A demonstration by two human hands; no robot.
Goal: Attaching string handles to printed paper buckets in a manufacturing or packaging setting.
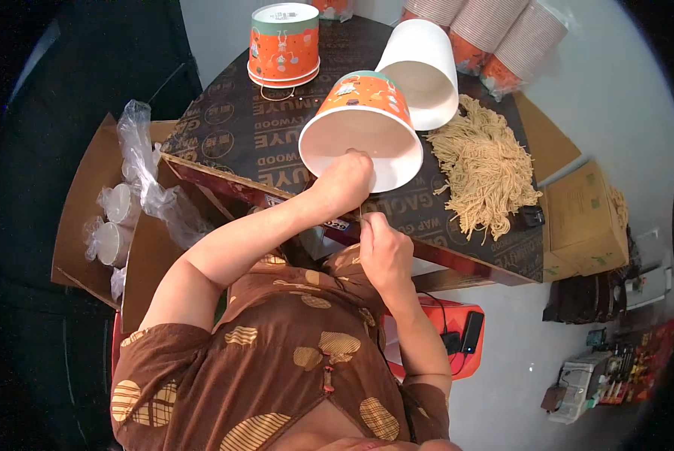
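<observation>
An orange, white and green printed paper bucket (359, 94) lies tipped on the table, its white open mouth toward me. My left hand (346, 180) reaches into that mouth with its fingers curled closed; what they hold is hidden. Just below the rim, my right hand (386, 244) is closed in a pinch on a thin cord (362, 210), a short piece of which shows between my two hands. To the right lies a loose heap of beige cords (487, 165). A plain white bucket (420, 75) rests on its side behind the printed one.
Upside-down printed buckets (283, 45) stand nested at the back left, a cord loop beneath. Wrapped bucket stacks (487, 37) lie at the back right. An open carton (89, 203) with bagged white rolls is at my left, another carton (585, 218) right. A red stool (465, 346) holds a phone.
</observation>
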